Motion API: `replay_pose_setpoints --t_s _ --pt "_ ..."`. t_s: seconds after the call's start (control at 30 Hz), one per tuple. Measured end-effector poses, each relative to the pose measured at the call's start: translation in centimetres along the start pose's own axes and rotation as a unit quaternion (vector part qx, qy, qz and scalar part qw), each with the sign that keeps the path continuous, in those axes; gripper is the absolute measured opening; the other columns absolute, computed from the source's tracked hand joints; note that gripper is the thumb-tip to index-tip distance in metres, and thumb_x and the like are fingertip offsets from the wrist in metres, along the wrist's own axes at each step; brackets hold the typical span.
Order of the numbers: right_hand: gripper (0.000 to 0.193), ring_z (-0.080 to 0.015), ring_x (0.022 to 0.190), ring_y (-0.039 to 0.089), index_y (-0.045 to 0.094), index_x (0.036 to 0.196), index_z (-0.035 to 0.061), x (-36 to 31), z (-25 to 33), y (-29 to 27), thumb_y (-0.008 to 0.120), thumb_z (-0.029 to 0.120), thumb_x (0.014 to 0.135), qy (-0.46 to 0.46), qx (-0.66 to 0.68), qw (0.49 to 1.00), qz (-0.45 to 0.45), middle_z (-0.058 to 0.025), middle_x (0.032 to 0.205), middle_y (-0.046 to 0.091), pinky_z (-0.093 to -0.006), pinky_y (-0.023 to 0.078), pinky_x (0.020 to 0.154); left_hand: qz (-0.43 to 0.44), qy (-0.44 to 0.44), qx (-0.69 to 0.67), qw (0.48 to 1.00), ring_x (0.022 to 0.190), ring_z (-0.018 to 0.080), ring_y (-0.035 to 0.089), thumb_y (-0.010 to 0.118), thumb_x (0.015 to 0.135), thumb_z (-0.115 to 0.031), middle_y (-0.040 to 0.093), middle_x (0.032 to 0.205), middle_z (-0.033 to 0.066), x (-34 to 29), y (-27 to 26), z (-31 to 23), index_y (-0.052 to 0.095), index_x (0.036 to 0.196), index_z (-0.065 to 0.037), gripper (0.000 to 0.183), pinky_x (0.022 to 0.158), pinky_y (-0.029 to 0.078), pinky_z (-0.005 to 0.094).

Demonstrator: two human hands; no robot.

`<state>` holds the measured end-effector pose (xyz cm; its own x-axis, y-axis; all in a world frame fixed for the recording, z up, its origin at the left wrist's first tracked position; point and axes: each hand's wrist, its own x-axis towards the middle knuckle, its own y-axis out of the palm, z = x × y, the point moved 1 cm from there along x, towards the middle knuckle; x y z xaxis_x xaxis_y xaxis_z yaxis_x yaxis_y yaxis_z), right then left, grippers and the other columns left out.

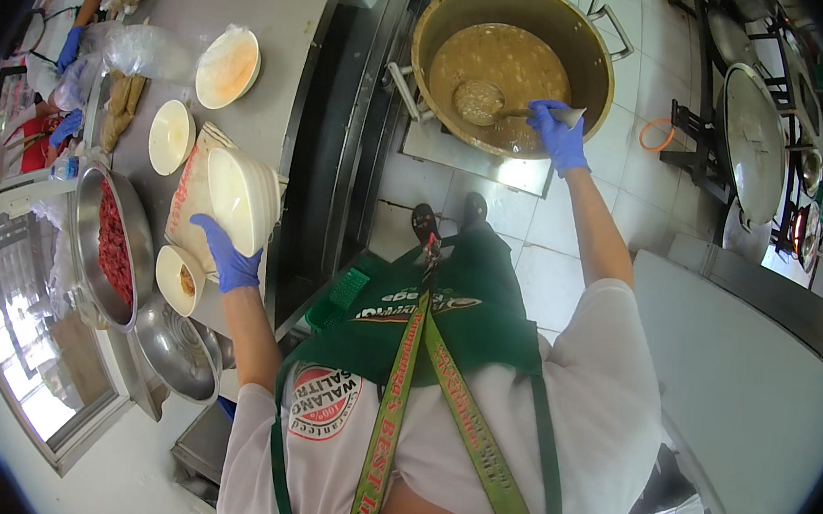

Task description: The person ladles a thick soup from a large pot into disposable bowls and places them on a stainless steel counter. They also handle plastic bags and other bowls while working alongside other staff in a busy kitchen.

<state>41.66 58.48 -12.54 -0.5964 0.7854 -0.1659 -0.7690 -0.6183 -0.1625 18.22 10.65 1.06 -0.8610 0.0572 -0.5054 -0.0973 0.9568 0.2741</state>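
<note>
My right hand (561, 138), in a blue glove, is closed round the handle of a ladle (479, 102). The ladle's round bowl lies in the brown, chunky soup inside a large deep pot (591, 52). On the left, my blue-gloved left hand (228, 255) grips the near end of a cream rectangular tub (240, 201). Its thumb side shows along the tub, while the other fingers are partly hidden. The tub stands tilted over a printed paper or cloth (183, 213) at the steel table's edge. A small cream bowl (174, 280) with brown bits sits just beside that hand.
Two more cream bowls (172, 138) (228, 67) stand on the steel table (276, 10). A steel basin (116, 251) holds red ground meat. Another basin (178, 352) is nearer me. Burner stands with large pans (752, 145) are at right. Other people's gloved hands (69, 49) show at far left.
</note>
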Motion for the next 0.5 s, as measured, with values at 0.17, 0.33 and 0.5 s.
replay_pose_setpoints --t_s 0.17,0.33,0.5 --pt "0.020 -0.0184 0.083 0.066 0.061 0.098 -0.0072 -4.1 1.7 -1.6 0.057 0.012 0.094 0.025 -0.016 0.999 0.016 -0.0134 0.098 0.067 -0.0277 0.056 0.072 0.041 -0.032 0.035 0.998 0.122 0.0284 0.049 0.024 0.092 -0.067 0.046 0.139 0.0121 -1.2 2.9 2.1 0.036 0.141 -0.005 0.080 0.104 0.041 0.0411" --pt "0.017 -0.0213 0.074 0.068 0.069 0.090 -0.0019 -8.5 0.6 -2.9 0.060 0.013 0.089 -0.064 -0.088 0.994 -0.005 -0.0146 0.088 0.069 -0.0307 0.054 0.071 0.096 -0.001 0.079 0.992 0.127 0.0248 0.044 0.020 0.094 -0.065 0.045 0.139 0.0118 -0.8 4.6 4.0 0.034 0.141 -0.003 0.080 0.109 0.032 0.0372" --pt "0.012 -0.0268 0.075 0.065 0.068 0.094 0.0023 -12.3 3.4 -3.3 0.059 0.004 0.085 -0.238 -0.259 0.936 0.031 -0.0135 0.084 0.067 -0.0329 0.053 0.069 0.147 0.068 0.121 0.979 0.133 0.0246 0.036 0.023 0.094 -0.065 0.035 0.147 0.0114 0.2 5.7 5.9 0.022 0.147 -0.003 0.081 0.112 0.027 0.0375"
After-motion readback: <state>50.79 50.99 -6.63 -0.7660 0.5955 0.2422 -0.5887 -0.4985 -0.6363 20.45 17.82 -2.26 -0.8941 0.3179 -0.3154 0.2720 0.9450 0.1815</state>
